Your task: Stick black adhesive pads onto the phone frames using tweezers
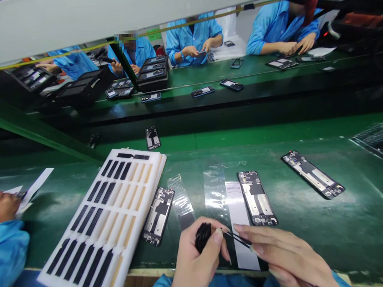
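Along a green worktop (345, 234), the person's left hand (198, 256) keeps a narrow grip on a bundle of thin black strips (202, 237), while the right hand (281, 253) pinches slim dark tweezers (237, 238) in a narrow, pen-like grip, their tips just beside the bundle. Directly below the hands lies a long white paper strip (241, 225) with a dotted patch at its far end. A stripped phone mid-frame (256, 198) sits right beside it, with a second mid-frame (158, 216) left of the hands and a third (312, 175) farther right. Two clear plastic film sheets (193, 198) lie between the mid-frames. To the left, a white foam tray (101, 222) carries rows of black strips and tan strips. At the far left edge, a co-worker's hand (3, 206) in a blue sleeve (8, 254) rests over white paper (30, 191). Across the line, more people in blue smocks (192, 41) handle small dark objects at a second worktop (201, 72), near black trays (153, 69) and more phones (202, 91).
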The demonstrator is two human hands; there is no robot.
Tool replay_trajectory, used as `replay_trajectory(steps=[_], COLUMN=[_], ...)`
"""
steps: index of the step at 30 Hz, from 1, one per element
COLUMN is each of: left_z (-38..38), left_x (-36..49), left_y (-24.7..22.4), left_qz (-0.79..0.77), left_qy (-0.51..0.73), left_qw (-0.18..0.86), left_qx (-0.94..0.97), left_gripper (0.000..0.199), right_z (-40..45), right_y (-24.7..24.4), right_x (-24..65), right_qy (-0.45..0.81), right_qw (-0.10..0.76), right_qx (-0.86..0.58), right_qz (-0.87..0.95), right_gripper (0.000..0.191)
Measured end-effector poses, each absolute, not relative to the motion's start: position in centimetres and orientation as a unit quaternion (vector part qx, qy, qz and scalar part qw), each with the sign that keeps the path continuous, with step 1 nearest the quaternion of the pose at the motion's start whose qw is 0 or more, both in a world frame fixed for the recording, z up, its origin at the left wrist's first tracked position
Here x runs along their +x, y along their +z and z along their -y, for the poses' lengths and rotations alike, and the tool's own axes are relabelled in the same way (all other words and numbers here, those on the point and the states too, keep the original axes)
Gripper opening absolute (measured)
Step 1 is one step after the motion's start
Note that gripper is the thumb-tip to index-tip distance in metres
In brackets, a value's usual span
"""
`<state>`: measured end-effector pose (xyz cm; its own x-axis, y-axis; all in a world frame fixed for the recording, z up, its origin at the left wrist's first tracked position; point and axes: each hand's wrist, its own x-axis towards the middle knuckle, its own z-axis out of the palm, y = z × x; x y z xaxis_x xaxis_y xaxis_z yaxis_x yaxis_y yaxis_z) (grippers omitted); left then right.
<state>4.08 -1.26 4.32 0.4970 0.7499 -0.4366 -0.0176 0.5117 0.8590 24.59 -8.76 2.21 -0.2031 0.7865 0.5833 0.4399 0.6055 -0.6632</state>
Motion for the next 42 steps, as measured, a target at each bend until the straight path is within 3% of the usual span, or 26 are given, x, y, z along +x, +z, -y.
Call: replay_trajectory(steps=[6,13,24,42], left_z=[1.0,0.6,0.9,0.8], left_x=[4.1,4.3,5.1,5.5], left_y=[3.6,2.6,-0.4,-0.2], left_qz=[-0.410,-0.352,-0.249,-0.284], left_qy=[0.264,0.265,0.295,0.316], left_qw=[0.769,0.840,0.900,0.876], left_qx=[0.413,0.318,0.203,0.227], left_gripper=[0.035,0.030,0.049,0.039], right_z=[8.7,8.4,8.6,7.5], right_y=[2.0,1.9,0.4,0.4], right_x=[24.0,23.2,20.7,19.9], right_qy=[0.140,0.135,0.188,0.261], right_qw=[0.469,0.528,0.587,0.594], right_qx=[-0.415,-0.449,-0.585,-0.576], right_qz=[0.767,0.708,0.527,0.497], right_gripper=[0.030,0.028,0.020,0.021])
